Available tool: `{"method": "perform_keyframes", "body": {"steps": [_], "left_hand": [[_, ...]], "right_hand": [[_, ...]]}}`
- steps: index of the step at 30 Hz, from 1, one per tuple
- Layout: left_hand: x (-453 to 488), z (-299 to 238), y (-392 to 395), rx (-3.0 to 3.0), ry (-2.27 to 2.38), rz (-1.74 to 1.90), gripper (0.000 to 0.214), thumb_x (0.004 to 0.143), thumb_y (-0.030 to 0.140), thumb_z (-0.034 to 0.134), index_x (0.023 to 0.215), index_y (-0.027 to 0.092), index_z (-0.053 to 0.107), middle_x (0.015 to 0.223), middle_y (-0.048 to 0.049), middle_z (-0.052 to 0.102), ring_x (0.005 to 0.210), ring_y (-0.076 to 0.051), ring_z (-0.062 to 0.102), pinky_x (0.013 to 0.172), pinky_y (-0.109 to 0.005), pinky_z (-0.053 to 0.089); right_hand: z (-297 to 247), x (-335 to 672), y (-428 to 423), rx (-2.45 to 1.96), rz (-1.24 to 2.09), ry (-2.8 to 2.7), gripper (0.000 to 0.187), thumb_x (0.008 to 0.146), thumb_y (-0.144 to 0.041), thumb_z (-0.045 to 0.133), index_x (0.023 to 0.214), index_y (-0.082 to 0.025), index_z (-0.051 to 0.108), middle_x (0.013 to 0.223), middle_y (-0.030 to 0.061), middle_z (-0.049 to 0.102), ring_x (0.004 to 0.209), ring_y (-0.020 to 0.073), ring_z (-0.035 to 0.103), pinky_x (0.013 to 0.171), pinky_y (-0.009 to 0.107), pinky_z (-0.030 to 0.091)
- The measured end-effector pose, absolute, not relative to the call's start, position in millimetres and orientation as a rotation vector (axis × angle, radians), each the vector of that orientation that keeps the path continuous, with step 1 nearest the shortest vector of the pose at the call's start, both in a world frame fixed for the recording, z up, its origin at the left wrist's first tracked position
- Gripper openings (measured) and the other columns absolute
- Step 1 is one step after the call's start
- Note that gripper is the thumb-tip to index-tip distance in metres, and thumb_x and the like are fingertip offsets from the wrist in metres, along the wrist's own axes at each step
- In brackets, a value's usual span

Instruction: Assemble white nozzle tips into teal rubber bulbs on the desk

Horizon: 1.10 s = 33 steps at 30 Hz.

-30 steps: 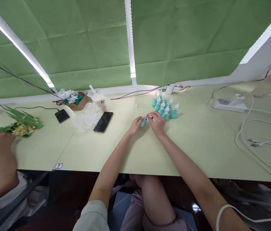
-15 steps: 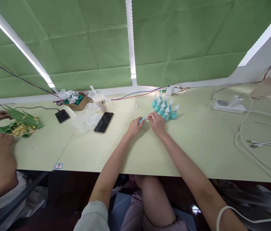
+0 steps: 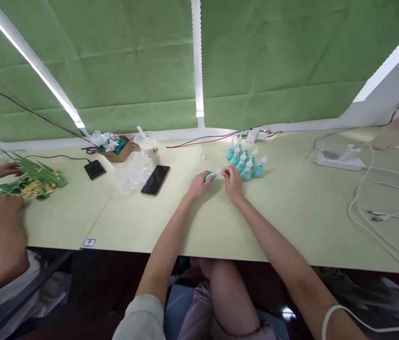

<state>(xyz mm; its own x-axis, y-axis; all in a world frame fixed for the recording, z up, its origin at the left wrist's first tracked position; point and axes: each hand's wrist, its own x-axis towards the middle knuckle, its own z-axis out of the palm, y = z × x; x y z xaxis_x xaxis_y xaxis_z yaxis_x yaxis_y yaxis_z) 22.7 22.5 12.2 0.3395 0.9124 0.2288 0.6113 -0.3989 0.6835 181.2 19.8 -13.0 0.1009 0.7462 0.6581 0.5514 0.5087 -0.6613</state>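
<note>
My left hand (image 3: 198, 184) is closed around a small turquoise bulb-shaped piece (image 3: 210, 176), tilted sideways, with a thin whitish tip sticking out toward the right. Just beyond that tip my right hand (image 3: 233, 183) is pinched, thumb against fingers; whatever is between them is too small to make out. A small gap shows between the two hands. Right behind my right hand stands a cluster of turquoise bulb-shaped pieces (image 3: 246, 174) with white flame-shaped tops. A tiny white tip (image 3: 203, 157) lies alone on the table beyond my left hand.
Left of my hands are a black phone (image 3: 155, 180), crumpled clear plastic (image 3: 133, 174), a drink cup (image 3: 150, 149) and a cardboard box (image 3: 123, 150). A power strip (image 3: 341, 162) and white cables lie at right. Another person's hands (image 3: 5, 205) handle green-and-yellow craft stems (image 3: 36, 182) at far left.
My right hand has drawn slightly right, away from the turquoise piece, and its thin whitish tip now shows more. My left hand keeps its hold. The view has shifted a little.
</note>
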Motion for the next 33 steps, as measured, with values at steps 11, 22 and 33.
{"method": "perform_keyframes", "body": {"steps": [11,22,33], "left_hand": [[-15.9,-4.6,53.0,1.825,1.655,1.155,0.036,0.089,0.044,0.037,0.096,0.018,0.061,0.082,-0.0026,0.063,0.073,-0.014,0.052,0.069,-0.024,0.038],[-26.1,-15.0,72.0,1.621,1.753,1.268,0.034,0.087,0.040,0.041,0.102,0.017,0.060,0.104,-0.0078,0.063,0.096,-0.018,0.055,0.087,-0.029,0.039],[-30.7,-14.4,71.5,1.512,1.738,1.300,0.034,0.087,0.040,0.041,0.100,0.017,0.061,0.098,-0.0061,0.065,0.089,-0.017,0.056,0.080,-0.027,0.041]], "right_hand": [[-14.3,180.7,15.3,-1.187,0.458,-1.499,0.021,0.080,-0.039,0.055,0.076,-0.019,0.061,0.068,0.0006,0.064,0.058,0.0155,0.063,0.057,0.026,0.044],[23.9,143.3,96.3,-1.454,0.239,-1.973,0.016,0.079,-0.028,0.059,0.091,-0.026,0.070,0.086,-0.0011,0.072,0.068,0.0153,0.064,0.067,0.028,0.045],[16.9,105.7,162.9,-1.462,-0.359,-2.408,0.014,0.077,-0.016,0.060,0.072,-0.020,0.073,0.085,0.0096,0.069,0.089,0.0232,0.051,0.081,0.040,0.031]]}}
